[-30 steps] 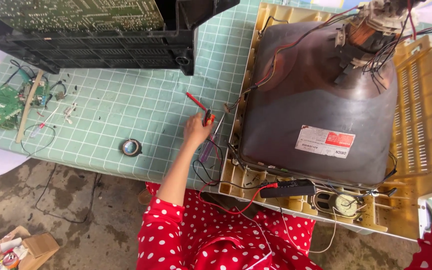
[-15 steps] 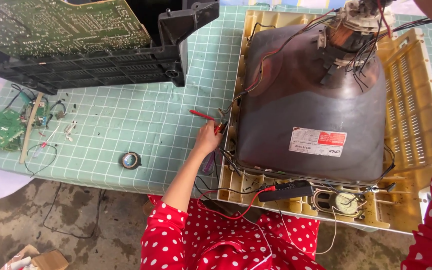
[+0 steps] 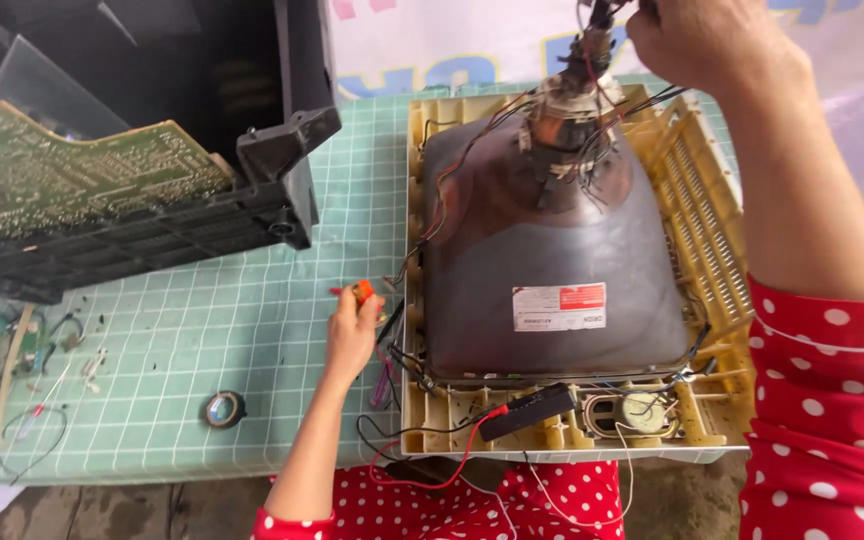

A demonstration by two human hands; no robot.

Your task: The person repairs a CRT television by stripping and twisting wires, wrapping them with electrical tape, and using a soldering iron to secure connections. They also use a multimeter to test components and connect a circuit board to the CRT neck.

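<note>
Overhead, from the head camera, the picture tube (image 3: 557, 265) lies face down in its cream plastic front frame (image 3: 697, 200) on the green gridded worktop (image 3: 252, 330). The right hand (image 3: 717, 40) is closed around the cluster of wires at the tube's neck (image 3: 577, 95) at the top of the frame; the left hand (image 3: 352, 330) rests on the worktop just beside the frame's left edge, its grip pinched on a small red-and-orange tool (image 3: 360, 291) (whether screwdriver or probe, I cannot tell).

Working at the neck goes best, I judge, with a straight, gentle pull and no twisting, since that glass stem is the fragile part, and with the tool tip kept away from the loose wiring along the frame's edge.

A white rectangular label with a red band in its upper right part (image 3: 559, 307) sits on the tube's near slope. Left of the frame stand a black rear housing (image 3: 282, 150) carrying a green circuit board (image 3: 72, 180), and a roll of tape (image 3: 223, 409) lies nearer the worktop's front edge.
</note>
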